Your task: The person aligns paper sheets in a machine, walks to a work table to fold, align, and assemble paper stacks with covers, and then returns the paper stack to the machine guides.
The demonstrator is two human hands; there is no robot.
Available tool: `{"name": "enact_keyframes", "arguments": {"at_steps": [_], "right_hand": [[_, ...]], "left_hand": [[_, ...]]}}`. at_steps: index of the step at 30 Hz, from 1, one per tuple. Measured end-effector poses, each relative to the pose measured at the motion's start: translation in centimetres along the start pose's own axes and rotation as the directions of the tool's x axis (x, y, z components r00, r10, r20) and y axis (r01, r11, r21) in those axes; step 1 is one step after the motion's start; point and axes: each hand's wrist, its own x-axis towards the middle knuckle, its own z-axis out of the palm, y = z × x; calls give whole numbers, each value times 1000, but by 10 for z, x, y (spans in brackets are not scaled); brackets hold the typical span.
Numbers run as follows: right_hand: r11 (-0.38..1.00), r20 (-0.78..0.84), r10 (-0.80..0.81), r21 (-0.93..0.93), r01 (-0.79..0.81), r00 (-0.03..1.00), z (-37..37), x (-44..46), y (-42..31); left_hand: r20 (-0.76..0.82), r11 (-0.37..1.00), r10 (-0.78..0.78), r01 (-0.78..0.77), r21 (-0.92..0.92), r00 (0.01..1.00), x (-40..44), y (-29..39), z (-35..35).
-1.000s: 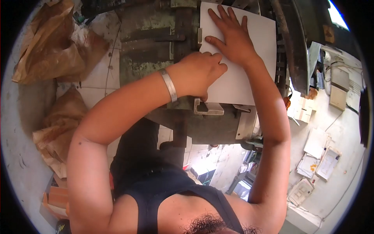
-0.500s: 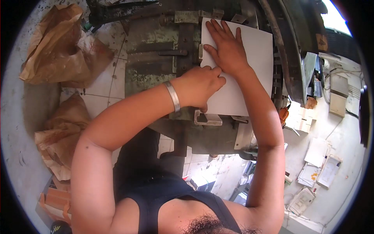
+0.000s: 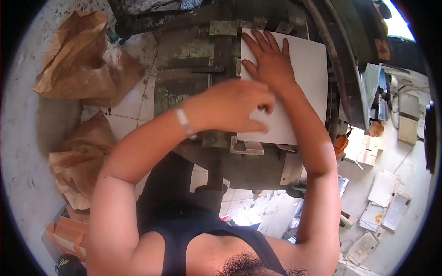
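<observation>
A white sheet of paper (image 3: 306,69), or a stack of sheets, lies on the worn green metal bed of a machine (image 3: 184,92). My right hand (image 3: 271,64) rests flat on its far left part with the fingers spread. Closer to me, my left hand (image 3: 235,108), blurred by motion, hovers over the paper's left edge. Its fingers are bent and the thumb stands apart, with nothing seen between them. A metal bracket (image 3: 247,147) sits at the paper's near edge, and a small metal stop (image 3: 238,67) touches its left side.
Crumpled brown paper (image 3: 76,60) lies on the floor at left, with more brown paper (image 3: 83,161) nearer. A dark metal machine frame (image 3: 343,60) rises along the right. Beyond it are an orange object (image 3: 340,145) and white trays (image 3: 397,211).
My left hand has come away from the paper's left edge, and its thumb has spread from the fingers. The right hand stays flat on the paper. The whole view has shifted slightly.
</observation>
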Motion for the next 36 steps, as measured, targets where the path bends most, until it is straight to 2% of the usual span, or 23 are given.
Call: {"name": "enact_keyframes", "arguments": {"at_steps": [2,3,5,8,14,20,29,32,35,36], "right_hand": [[999,11,-9,-34,9,1000,-4,-2,1],[999,21,-14,-50,15,1000,-5,-4,0],[1000,12,4,-12,-4,1000,-5,-4,-2],[1000,12,12,6,-12,1000,-5,-2,-3],[999,-11,13,35,-13,1000,-6,-4,-4],[999,1,16,31,-16,1000,-4,-3,-3],[1000,11,13,19,-13,1000,-5,-3,-3],[1000,13,11,19,-12,1000,-4,-3,-3],[1000,6,9,11,-9,1000,-3,-2,-2],[1000,3,7,8,-7,1000,-3,-3,-2]], "left_hand": [[-337,999,2,-18,-44,942,3,5,-34],[-519,998,-20,-13,-61,855,8,-9,-50],[-584,976,56,79,203,810,12,-56,-82],[-463,866,76,171,469,883,10,-111,-93],[-333,851,-82,240,467,939,11,-131,-96],[-318,861,-33,188,473,948,13,-133,-98],[-330,864,-84,234,446,940,13,-133,-98],[-352,850,-23,203,486,936,10,-139,-99],[-606,876,-167,399,270,778,5,-162,-102],[-507,808,-372,540,234,777,5,-162,-108]]}}
